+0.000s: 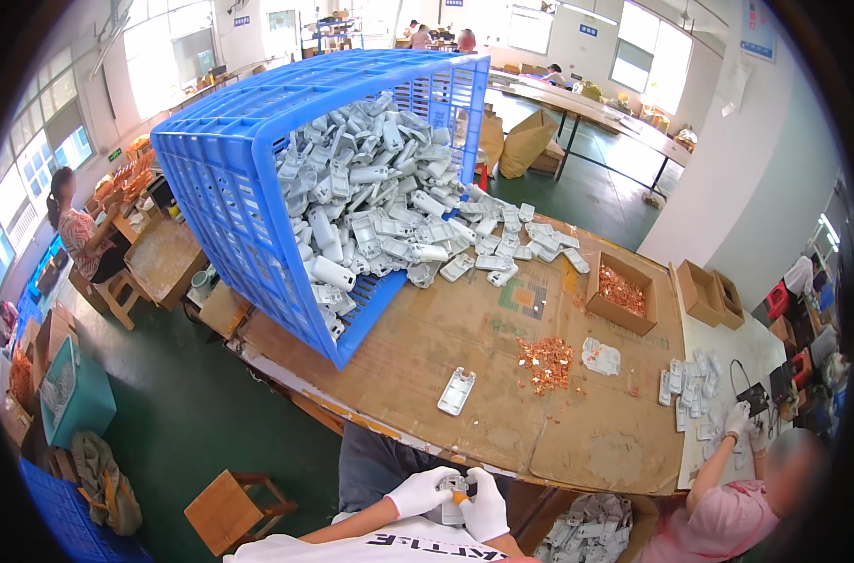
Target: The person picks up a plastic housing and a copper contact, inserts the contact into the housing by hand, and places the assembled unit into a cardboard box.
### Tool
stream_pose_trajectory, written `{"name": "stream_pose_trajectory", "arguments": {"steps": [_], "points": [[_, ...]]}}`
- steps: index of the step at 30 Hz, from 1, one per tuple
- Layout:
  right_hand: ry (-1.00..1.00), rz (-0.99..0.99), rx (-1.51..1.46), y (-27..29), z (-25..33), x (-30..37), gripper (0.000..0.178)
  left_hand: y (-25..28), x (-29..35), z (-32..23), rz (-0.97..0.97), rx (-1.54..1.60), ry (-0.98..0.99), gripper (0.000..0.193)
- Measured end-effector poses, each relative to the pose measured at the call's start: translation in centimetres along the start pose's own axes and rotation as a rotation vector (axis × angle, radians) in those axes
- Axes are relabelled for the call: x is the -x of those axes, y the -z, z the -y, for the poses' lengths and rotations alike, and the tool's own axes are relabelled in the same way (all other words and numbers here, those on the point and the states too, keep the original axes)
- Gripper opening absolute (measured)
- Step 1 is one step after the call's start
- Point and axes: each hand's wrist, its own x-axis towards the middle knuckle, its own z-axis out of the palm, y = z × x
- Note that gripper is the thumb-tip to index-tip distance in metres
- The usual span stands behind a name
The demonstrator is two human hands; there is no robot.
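Note:
White-gloved, my left hand [419, 494] grips a small light-grey plastic housing [450, 511] low in front of my body. My right hand [485, 509], also gloved, closes on the same housing from the other side. A small orange piece [459, 497] shows at the right fingertips; what it is I cannot make out. Ahead on the cardboard-covered table [399, 366] lies a single open housing [457, 391]. Beyond it are a loose pile of small copper-coloured metal pieces [545, 365] and a whitish flat piece [601, 357].
A blue plastic crate [258, 197] lies tipped on its side, spilling many grey housings [370, 188] onto the table. At the right stands a cardboard box [622, 293] of copper pieces. Below the table edge, another box holds housings [591, 530]. A co-worker [727, 507] works at right; a wooden stool [225, 511] stands at left.

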Motion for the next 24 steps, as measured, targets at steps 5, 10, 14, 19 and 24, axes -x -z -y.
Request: {"name": "stream_pose_trajectory", "arguments": {"steps": [5,10,14,19,24], "points": [[0.349,0.065,0.266,0.0,-1.9,-0.3,0.034,-0.2,-0.7,0.0,0.064,0.264,0.032,0.05],[0.37,0.198,0.341,0.2,-2.0,-0.3,0.035,0.1,-0.7,-0.3,0.098,0.217,0.065,0.055],[0.432,0.319,0.331,0.8,-1.9,0.0,0.036,0.1,0.0,0.0,0.146,0.148,0.068,0.055],[0.409,0.337,0.226,0.6,-2.6,0.1,0.037,-0.2,0.2,0.7,0.158,0.166,0.063,0.056],[0.464,0.296,0.341,0.8,-2.2,0.1,0.036,0.2,0.2,0.3,0.164,0.162,0.068,0.058]]}}
